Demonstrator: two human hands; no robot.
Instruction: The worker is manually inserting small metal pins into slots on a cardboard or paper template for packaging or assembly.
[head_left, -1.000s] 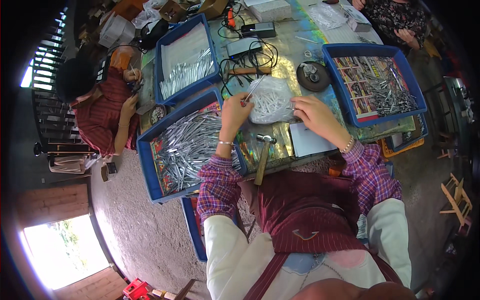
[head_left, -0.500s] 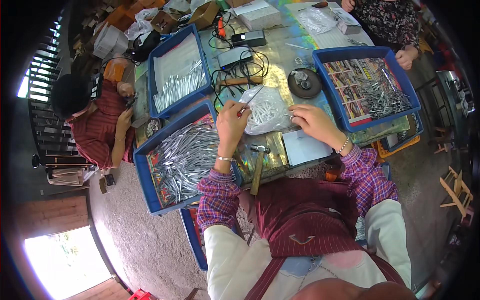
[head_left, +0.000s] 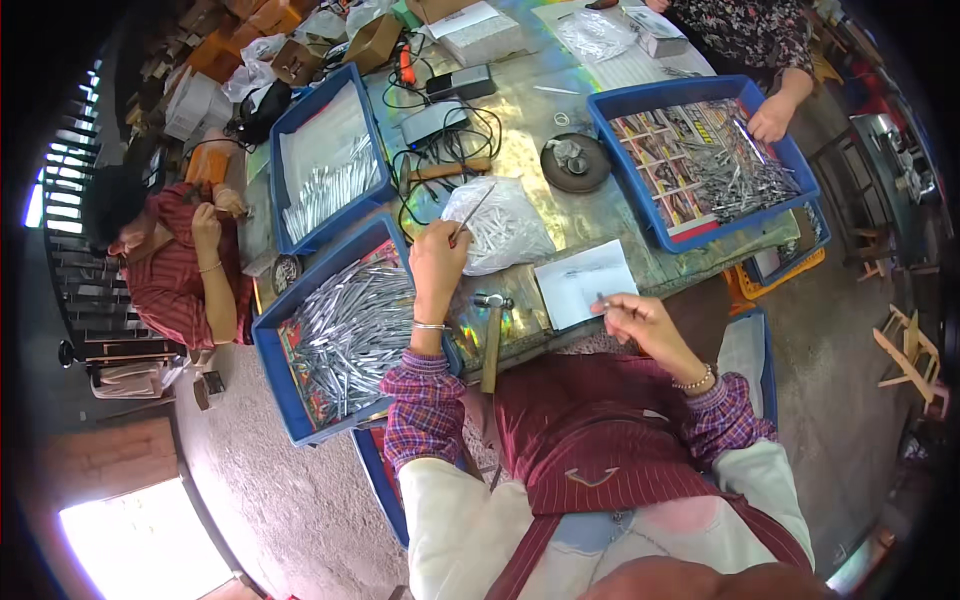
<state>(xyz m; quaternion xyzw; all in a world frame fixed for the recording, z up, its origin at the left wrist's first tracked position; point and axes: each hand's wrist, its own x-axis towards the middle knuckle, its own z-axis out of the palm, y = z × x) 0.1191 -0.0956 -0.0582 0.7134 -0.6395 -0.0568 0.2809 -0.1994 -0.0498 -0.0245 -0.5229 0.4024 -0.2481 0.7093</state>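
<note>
My left hand is closed on a thin metal tool with a dark reddish grip. Its slim shaft points up across the clear plastic bag, which is full of small pale pieces. Over the near right edge of a white paper sheet, my right hand pinches something small that I cannot make out. Faint grey marks show on the sheet. A hammer lies between my hands, its wooden handle over the table's near edge.
Blue trays with slim metal pieces stand on the left. Another blue tray holds metal pieces at right, with a co-worker's hand in it. A dark round dish and cables lie beyond the bag. Another person works at left.
My right hand has moved from beside the bag toward me, to the paper's near edge. My left hand stays by the bag with its tool. The far co-worker's hand has reached into the right tray.
</note>
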